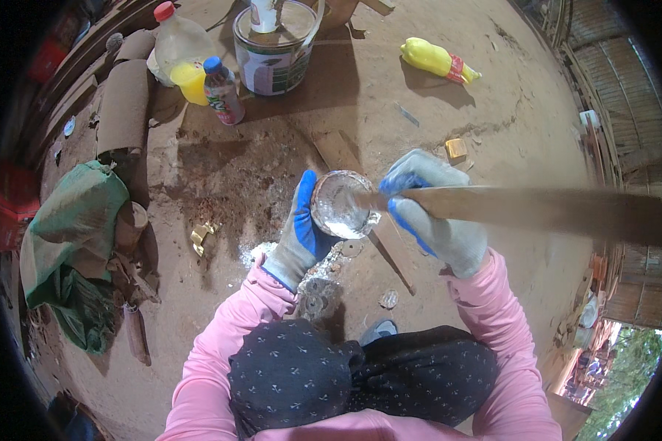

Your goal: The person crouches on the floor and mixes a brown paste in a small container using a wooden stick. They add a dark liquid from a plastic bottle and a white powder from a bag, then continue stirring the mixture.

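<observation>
My left hand (pixel 301 242), in a grey and blue work glove, is closed around a small round cup (pixel 336 189) tilted so its mouth shows. Whitish matter coats the inside of the cup and lies thickest at the lower side. In the same kind of glove, my right hand (pixel 441 220) grips a flat wooden stick (pixel 537 209) near its narrow end. The stick's tip reaches into the cup, blurred there. Its wide end extends far to the right. White powder (pixel 261 253) is scattered on the ground beside my left wrist.
A lidded paint bucket (pixel 272 70), a large red-capped bottle (pixel 180 48) and a small blue-capped bottle (pixel 224 95) stand ahead. A yellow bottle (pixel 434 60) lies at far right, with a small golden box (pixel 455 148) nearer. Green cloth (pixel 77 228) lies left; crumpled gold wrapping (pixel 201 237) is closer.
</observation>
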`<control>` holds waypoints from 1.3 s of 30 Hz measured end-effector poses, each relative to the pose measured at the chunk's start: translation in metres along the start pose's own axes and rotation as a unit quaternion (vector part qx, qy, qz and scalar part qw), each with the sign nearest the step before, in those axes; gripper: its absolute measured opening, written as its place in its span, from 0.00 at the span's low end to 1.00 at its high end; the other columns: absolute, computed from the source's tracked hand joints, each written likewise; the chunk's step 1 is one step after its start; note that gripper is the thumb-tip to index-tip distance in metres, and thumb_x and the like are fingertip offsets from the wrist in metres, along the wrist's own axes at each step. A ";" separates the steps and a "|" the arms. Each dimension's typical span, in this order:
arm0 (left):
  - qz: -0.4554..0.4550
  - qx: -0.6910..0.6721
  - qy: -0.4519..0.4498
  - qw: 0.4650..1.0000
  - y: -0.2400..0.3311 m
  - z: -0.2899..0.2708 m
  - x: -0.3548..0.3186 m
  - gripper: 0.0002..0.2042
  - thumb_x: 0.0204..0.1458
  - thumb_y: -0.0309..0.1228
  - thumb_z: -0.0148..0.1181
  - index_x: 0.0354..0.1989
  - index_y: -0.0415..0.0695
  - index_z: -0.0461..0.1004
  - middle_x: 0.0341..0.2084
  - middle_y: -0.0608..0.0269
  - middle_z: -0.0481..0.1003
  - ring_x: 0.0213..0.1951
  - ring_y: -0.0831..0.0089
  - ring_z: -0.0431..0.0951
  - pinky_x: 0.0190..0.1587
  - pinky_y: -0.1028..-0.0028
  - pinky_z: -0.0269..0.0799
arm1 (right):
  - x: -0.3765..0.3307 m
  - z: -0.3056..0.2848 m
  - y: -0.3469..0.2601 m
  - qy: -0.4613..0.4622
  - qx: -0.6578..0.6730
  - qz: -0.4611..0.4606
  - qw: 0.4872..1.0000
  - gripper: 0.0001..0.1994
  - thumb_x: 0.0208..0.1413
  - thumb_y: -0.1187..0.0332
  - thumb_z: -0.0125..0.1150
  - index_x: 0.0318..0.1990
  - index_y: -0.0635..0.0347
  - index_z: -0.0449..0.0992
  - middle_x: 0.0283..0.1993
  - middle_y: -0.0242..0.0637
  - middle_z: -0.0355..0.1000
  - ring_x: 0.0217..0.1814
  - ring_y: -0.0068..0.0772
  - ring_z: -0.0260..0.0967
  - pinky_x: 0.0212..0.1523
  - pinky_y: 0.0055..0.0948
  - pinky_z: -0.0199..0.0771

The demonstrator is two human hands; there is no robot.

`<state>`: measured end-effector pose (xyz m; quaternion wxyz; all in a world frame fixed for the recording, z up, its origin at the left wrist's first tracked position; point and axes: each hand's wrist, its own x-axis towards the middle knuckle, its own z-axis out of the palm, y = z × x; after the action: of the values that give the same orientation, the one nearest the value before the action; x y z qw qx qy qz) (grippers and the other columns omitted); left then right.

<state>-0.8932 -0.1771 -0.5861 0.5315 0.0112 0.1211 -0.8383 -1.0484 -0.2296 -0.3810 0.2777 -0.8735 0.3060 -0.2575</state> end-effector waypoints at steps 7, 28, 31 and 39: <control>0.000 0.021 0.027 0.999 0.000 0.007 -0.002 0.32 0.62 0.61 0.51 0.62 0.47 0.74 0.59 0.53 0.76 0.59 0.53 0.77 0.64 0.42 0.68 | 0.002 -0.004 -0.001 -0.013 0.048 0.041 0.998 0.08 0.49 0.72 0.65 0.34 0.70 0.79 0.34 0.42 0.76 0.36 0.33 0.74 0.40 0.31 0.73; -0.004 0.020 0.035 0.999 -0.002 0.008 0.004 0.31 0.64 0.59 0.51 0.64 0.48 0.72 0.62 0.55 0.74 0.62 0.54 0.73 0.67 0.43 0.64 | 0.010 -0.006 -0.006 -0.038 0.023 0.036 0.998 0.08 0.49 0.75 0.64 0.37 0.68 0.78 0.33 0.37 0.75 0.34 0.26 0.72 0.36 0.27 0.71; -0.019 -0.014 0.031 0.999 -0.003 0.010 0.005 0.31 0.64 0.59 0.51 0.64 0.48 0.72 0.61 0.55 0.75 0.62 0.54 0.74 0.67 0.43 0.64 | 0.010 -0.006 -0.006 -0.039 0.035 0.034 0.998 0.08 0.48 0.75 0.64 0.37 0.68 0.79 0.32 0.36 0.75 0.34 0.26 0.72 0.35 0.27 0.71; -0.007 0.042 0.061 0.997 -0.006 0.012 0.007 0.34 0.63 0.63 0.48 0.66 0.50 0.71 0.61 0.56 0.75 0.61 0.54 0.74 0.64 0.40 0.67 | 0.011 -0.009 -0.007 -0.038 0.041 0.059 0.997 0.07 0.49 0.73 0.68 0.32 0.68 0.80 0.34 0.39 0.74 0.34 0.33 0.73 0.35 0.30 0.71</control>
<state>-0.9003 -0.1837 -0.5739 0.5165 0.0834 0.1183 -0.8440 -1.0435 -0.2358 -0.3674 0.3395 -0.8509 0.3350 -0.2201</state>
